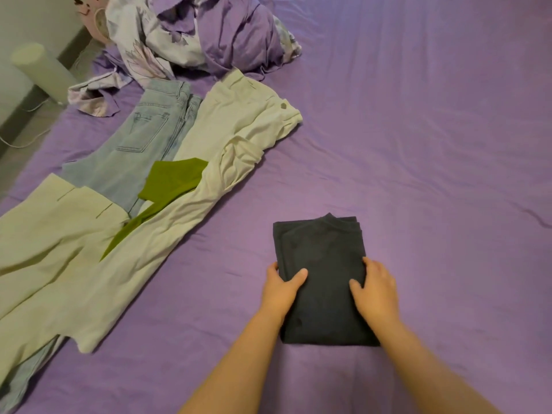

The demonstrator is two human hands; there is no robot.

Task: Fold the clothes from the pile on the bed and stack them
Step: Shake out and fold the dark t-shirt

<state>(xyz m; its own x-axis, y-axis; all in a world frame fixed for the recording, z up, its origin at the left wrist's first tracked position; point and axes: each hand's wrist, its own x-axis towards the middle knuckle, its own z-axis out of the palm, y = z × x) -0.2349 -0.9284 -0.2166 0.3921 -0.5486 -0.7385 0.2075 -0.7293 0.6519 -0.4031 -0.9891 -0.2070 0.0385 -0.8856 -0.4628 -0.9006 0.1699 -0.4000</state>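
Note:
A dark folded garment (321, 249) lies as a neat rectangle on the purple bed sheet (418, 144). My left hand (280, 289) grips its left edge, thumb on top and fingers tucked under. My right hand (376, 289) holds the right edge the same way. To the left lie unfolded clothes: cream trousers (227, 144), light blue jeans (140, 144), a green garment (170, 180) between them, and another pale garment (50, 234) at the far left.
A crumpled purple and floral duvet (197, 34) is heaped at the bed's far end. A pale cylinder (41, 70) and a white cable (27, 138) are on the floor beyond the left edge of the bed.

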